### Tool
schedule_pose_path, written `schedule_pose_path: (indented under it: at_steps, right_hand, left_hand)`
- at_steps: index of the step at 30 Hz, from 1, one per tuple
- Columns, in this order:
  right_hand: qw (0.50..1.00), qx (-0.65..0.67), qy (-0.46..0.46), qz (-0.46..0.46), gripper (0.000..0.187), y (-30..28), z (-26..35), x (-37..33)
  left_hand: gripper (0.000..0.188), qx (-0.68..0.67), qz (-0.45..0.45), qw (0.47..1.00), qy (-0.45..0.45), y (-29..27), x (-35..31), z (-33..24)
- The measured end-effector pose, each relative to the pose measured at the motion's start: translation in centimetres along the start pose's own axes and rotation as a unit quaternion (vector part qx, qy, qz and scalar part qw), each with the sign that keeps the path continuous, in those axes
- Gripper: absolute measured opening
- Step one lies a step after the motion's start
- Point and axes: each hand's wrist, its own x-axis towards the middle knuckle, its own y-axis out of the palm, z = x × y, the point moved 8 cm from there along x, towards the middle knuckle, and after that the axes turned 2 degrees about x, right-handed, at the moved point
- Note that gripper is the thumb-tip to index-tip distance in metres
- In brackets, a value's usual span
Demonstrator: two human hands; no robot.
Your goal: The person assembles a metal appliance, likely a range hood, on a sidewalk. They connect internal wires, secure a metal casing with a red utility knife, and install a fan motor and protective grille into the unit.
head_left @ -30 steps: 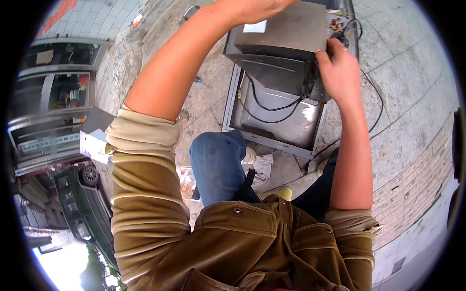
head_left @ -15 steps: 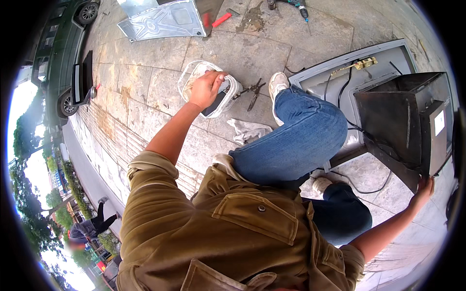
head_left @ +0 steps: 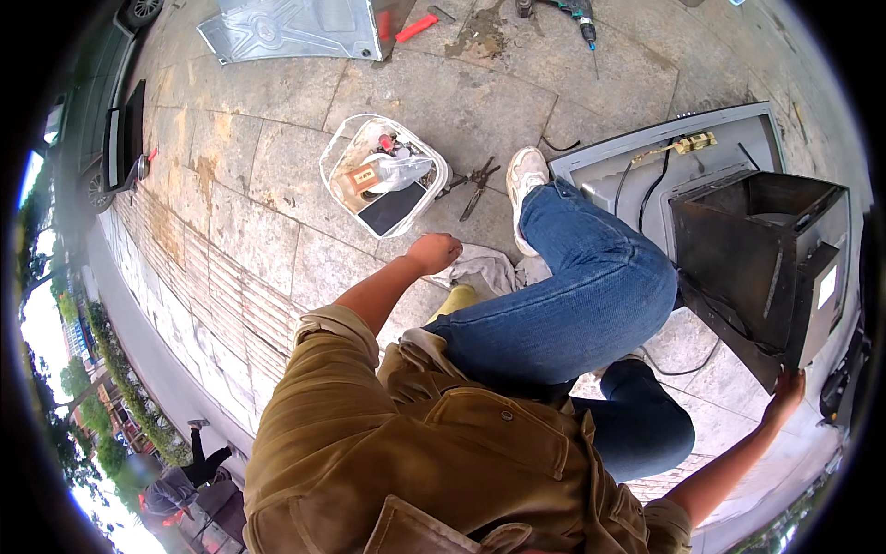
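Note:
My left hand [head_left: 436, 252] is beside a grey-white rag [head_left: 489, 267], its fingers curled in; whether it holds anything is hidden. Ahead of it stands a white plastic bucket [head_left: 441, 175] holding a dark flat piece, a clear plastic bag and small parts. At the right, my right hand [head_left: 787, 392] grips the lower corner of a black metal housing [head_left: 729, 245]. The housing stands on a grey metal panel [head_left: 604, 185] with cables and a yellowish connector block [head_left: 694, 143].
Pliers [head_left: 479, 189] lie on the paving right of the bucket. Farther off are a red-handled tool [head_left: 417, 28], a cordless drill [head_left: 583, 20] and a silver metal sheet [head_left: 286, 32]. Something yellow [head_left: 454, 300] shows by my knee. A person [head_left: 175, 489] is at the far left.
My left hand has come back from over the bucket toward the rag, uncovering the bucket's contents. My right hand stays at the housing's corner. The view has shifted slightly.

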Motion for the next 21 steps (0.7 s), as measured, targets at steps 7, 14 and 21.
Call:
schedule_pose_path:
  at_steps: [7,14,21]
  right_hand:
    - [0.997,-0.013,0.080,-0.014,0.020,0.6,2.4,-1.1]
    - [0.979,0.079,0.189,-0.003,0.014,0.6,4.2,-0.8]
    - [0.967,-0.063,0.246,-0.035,0.014,-0.1,4.2,-0.7]
  left_hand:
    - [0.018,-0.008,-0.139,0.988,0.072,-11.0,6.1,-3.9]
    - [0.025,-0.003,-0.294,0.955,-0.042,-26.4,15.3,6.3]
    - [0.035,0.067,-0.278,0.939,-0.192,-31.0,22.3,20.1]
